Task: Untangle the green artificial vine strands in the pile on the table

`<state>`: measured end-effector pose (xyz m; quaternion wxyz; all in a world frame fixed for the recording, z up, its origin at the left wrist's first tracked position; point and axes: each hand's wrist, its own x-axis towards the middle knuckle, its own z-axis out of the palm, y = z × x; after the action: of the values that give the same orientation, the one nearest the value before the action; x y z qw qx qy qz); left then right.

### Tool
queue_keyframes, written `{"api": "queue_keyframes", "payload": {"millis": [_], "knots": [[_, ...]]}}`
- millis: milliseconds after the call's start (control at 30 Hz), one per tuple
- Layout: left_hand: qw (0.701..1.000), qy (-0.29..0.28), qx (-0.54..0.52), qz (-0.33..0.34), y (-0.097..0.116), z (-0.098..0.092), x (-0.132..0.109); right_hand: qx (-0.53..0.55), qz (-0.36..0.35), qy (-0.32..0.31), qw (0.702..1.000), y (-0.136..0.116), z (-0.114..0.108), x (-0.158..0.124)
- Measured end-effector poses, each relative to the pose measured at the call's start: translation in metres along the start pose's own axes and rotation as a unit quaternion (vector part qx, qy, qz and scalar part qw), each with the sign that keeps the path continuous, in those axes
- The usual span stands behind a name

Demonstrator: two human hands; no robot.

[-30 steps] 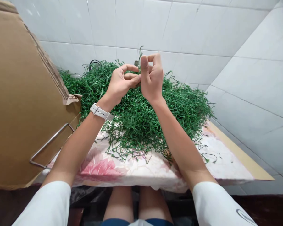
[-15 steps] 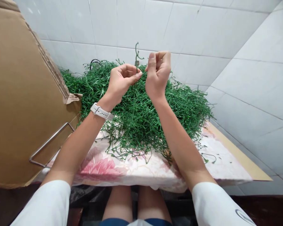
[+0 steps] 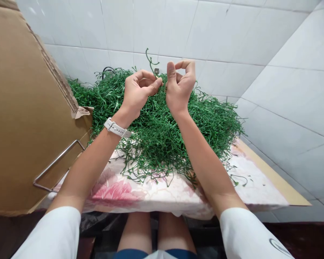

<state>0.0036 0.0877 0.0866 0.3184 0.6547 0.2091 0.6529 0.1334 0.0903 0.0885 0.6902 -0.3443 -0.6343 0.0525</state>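
Note:
My left hand (image 3: 140, 88), with a white watch strap at the wrist, pinches a thin green branched stem (image 3: 150, 62) between thumb and fingertips. The stem's forked top sticks up above the fingers and leans left. Close by on the right, my right hand (image 3: 180, 86) has its thumb raised and its fingers curled in; whatever they hold, if anything, is hidden. Behind and below both hands spreads a big tangled heap of similar green stems (image 3: 162, 140).
The heap lies on a table with a pink-flowered cloth (image 3: 116, 194). A tall cardboard box (image 3: 29, 118) stands at the left, beside a metal wire frame (image 3: 58, 160). White tiled walls (image 3: 210, 32) close off the back and right. A few loose stems lie at the right.
The stem in my left hand has tilted to the left. My right thumb and index finger have shifted slightly, with the index now arched more apart from the thumb.

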Motion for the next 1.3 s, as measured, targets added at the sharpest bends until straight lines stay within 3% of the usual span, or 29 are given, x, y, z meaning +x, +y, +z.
{"api": "queue_keyframes", "payload": {"millis": [267,433,600,933,1100,1300], "knots": [[1.000,-0.007,0.019,0.001,0.002,0.004,-0.002,-0.021,-0.021,0.015,0.999,-0.014,-0.002,-0.001],[1.000,-0.007,0.021,0.010,0.004,0.008,-0.005,-0.019,0.024,-0.041,0.999,-0.018,-0.007,-0.006],[0.999,-0.002,0.028,0.018,-0.003,0.006,-0.002,-0.053,0.031,-0.048,0.997,-0.012,-0.009,-0.007],[0.993,0.014,0.088,0.073,0.001,0.012,-0.006,0.087,0.098,-0.022,0.991,0.011,0.005,0.004],[0.989,0.016,0.120,0.089,0.003,0.012,-0.010,0.120,0.140,-0.103,0.977,0.021,0.002,0.012],[0.984,0.013,0.145,0.100,0.002,0.002,-0.008,0.141,0.187,-0.152,0.960,-0.003,-0.012,0.013]]}}
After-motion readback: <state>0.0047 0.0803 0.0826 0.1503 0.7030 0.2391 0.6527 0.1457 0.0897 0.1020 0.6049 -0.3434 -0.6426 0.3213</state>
